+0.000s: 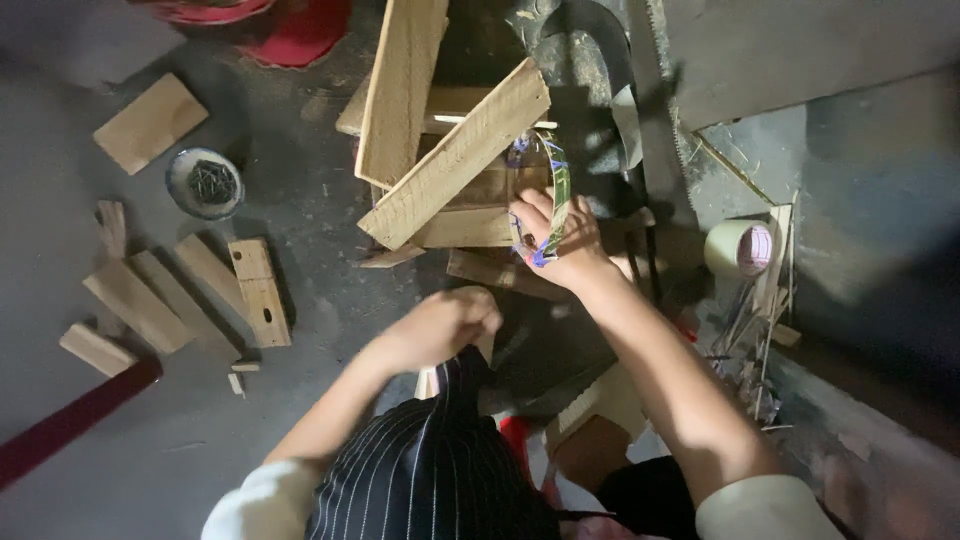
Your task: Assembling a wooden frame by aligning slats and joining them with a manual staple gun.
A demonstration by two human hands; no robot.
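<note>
Crinkled clear plastic wrapper (548, 190) with green edges is gripped by the right hand (560, 240) beside stacked pale wooden planks (455, 150); left hand (445, 325), fisted on striped cloth (430, 470), should steady it.

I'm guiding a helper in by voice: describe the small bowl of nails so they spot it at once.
Start at the pile of wooden planks at the top centre, then move left across the grey floor. The bowl of nails sits alone there, below a flat wooden board. It is the only round thing among straight offcuts.
</note>
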